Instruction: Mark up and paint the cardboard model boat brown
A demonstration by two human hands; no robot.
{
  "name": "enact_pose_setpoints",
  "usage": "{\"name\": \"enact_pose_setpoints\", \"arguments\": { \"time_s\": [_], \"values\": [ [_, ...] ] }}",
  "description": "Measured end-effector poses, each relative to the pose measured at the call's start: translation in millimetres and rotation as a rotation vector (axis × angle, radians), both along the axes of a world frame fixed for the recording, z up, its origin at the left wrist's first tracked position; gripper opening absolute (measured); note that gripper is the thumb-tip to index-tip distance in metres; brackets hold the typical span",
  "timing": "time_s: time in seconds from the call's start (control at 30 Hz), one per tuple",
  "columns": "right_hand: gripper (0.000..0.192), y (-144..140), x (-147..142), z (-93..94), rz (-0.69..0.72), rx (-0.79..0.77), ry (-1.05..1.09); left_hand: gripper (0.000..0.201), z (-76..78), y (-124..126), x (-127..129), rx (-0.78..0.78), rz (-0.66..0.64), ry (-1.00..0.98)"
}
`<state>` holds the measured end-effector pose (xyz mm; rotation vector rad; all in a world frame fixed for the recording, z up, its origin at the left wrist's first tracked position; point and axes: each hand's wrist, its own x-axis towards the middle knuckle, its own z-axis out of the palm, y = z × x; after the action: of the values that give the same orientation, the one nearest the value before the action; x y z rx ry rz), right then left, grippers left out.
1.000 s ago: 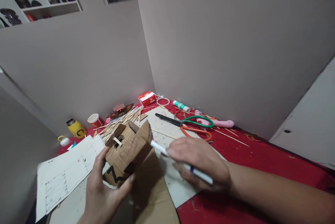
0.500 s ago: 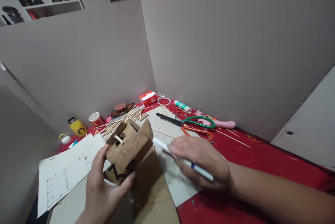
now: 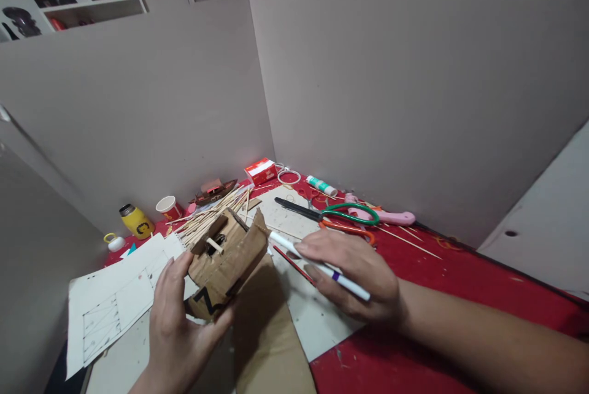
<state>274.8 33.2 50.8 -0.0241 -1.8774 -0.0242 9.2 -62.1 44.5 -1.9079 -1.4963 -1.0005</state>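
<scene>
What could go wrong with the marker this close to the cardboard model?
The white marker in the right hand points at the brown cardboard boat model, which the left hand holds in mid-air; a push may crush its thin wall. A slip could also mark the white drawing sheet below.

The left hand (image 3: 177, 326) held a cardboard model (image 3: 227, 262) above a cardboard sheet (image 3: 271, 345) on the table (image 3: 460, 277). Right of the model, the right hand (image 3: 354, 277) held a pen (image 3: 317, 265), its tip just beside the model's edge. A drawing (image 3: 113, 308) lay left of the model. Behind it lay a pile of sticks (image 3: 207, 216), with a cup (image 3: 166, 207) and a bottle (image 3: 135, 221) further left. Scissors (image 3: 331, 216) lay behind the right hand, a box (image 3: 260, 171) in the far corner.
</scene>
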Motion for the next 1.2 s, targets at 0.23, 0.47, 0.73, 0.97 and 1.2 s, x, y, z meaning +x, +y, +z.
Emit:
{"name": "enact_pose_setpoints", "arguments": {
  "time_s": [0.23, 0.47, 0.73, 0.97, 1.2],
  "values": [
    [0.040, -0.6, -2.5, -3.3, 0.028, 0.030, -0.030, 0.077, 0.1, -0.2, 0.3, 0.003, -0.003, 0.022],
    [0.034, -4.1, -5.3, -1.0, 0.067, 0.072, -0.039, 0.075, 2.4, -0.4, 2.6, 0.014, -0.010, 0.043],
    [0.035, -3.1, -7.4, -4.8, 0.089, 0.049, -0.056, 0.076, 3.3, 0.6, 3.5, 0.025, -0.014, 0.071],
    [0.034, -3.0, -6.5, -4.6, 0.117, 0.069, -0.078, 0.079, 5.7, 0.3, 4.1, 0.029, -0.019, 0.088],
    [0.032, -2.3, -7.5, -5.6, 0.135, 0.091, -0.105, 0.092, 3.8, -0.6, 2.0, 0.068, -0.018, 0.206]
  ]
}}
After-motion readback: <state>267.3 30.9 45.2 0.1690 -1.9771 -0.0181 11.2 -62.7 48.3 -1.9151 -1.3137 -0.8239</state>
